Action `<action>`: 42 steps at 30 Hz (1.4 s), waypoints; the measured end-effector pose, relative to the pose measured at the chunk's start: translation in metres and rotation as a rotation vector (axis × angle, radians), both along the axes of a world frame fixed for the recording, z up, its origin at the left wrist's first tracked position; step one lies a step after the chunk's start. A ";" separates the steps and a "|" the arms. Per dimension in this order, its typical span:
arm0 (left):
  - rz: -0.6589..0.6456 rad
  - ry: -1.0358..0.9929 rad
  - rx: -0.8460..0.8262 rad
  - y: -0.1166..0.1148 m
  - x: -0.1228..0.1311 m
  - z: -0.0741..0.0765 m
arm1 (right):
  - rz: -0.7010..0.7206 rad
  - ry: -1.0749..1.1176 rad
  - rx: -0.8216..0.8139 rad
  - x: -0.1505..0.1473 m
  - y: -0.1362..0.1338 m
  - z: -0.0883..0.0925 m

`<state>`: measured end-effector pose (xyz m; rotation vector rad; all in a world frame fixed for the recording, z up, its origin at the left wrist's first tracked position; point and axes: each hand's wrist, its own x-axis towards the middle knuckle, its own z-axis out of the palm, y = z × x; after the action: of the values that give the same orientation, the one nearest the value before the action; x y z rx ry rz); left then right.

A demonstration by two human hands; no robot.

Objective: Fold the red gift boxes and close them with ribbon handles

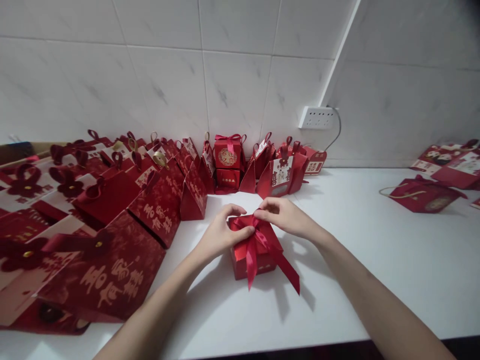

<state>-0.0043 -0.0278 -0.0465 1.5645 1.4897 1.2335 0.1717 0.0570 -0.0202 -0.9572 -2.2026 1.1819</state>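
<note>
Left hand (222, 233) and right hand (280, 215) pinch the red satin ribbon bow (258, 233) atop a red gift box (264, 263)

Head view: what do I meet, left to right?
Large dark-red gift package with gold characters → left hand → square red box with shiny red ribbon → right hand → white plastic socket strip on the wall → dark-red gift package with gold cord handle.
</note>
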 end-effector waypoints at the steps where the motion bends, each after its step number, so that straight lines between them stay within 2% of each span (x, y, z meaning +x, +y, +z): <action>1: 0.003 0.023 0.030 0.000 -0.002 0.001 | 0.006 0.032 -0.024 -0.004 -0.002 -0.001; 5: -0.044 0.120 0.081 -0.003 -0.011 0.011 | -0.046 0.178 -0.122 -0.002 -0.009 -0.007; 8: -0.085 0.153 0.085 -0.005 -0.014 0.016 | -0.069 0.199 -0.165 0.005 -0.014 -0.009; 13: -0.153 0.188 0.099 -0.005 -0.019 0.017 | -0.041 0.195 -0.202 0.009 -0.019 -0.008; 19: -0.233 0.271 0.090 -0.008 -0.026 0.023 | -0.018 0.205 -0.211 0.008 -0.018 -0.015; 24: -0.210 0.339 0.082 -0.008 -0.024 0.023 | -0.006 0.222 -0.250 0.008 -0.016 -0.018; 29: -0.228 0.266 0.098 -0.006 -0.025 0.019 | -0.003 0.219 -0.257 0.008 -0.016 -0.017; 36: -0.253 0.105 0.039 -0.005 -0.025 0.016 | 0.006 0.201 -0.242 0.009 -0.015 -0.017; 42: -0.164 -0.015 0.029 -0.002 -0.022 0.011 | 0.054 0.201 -0.213 0.010 -0.015 -0.019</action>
<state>-0.0262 -0.0294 -0.0354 1.6577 1.3113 1.1748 0.1821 0.0420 -0.0390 -0.8241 -1.9848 1.4929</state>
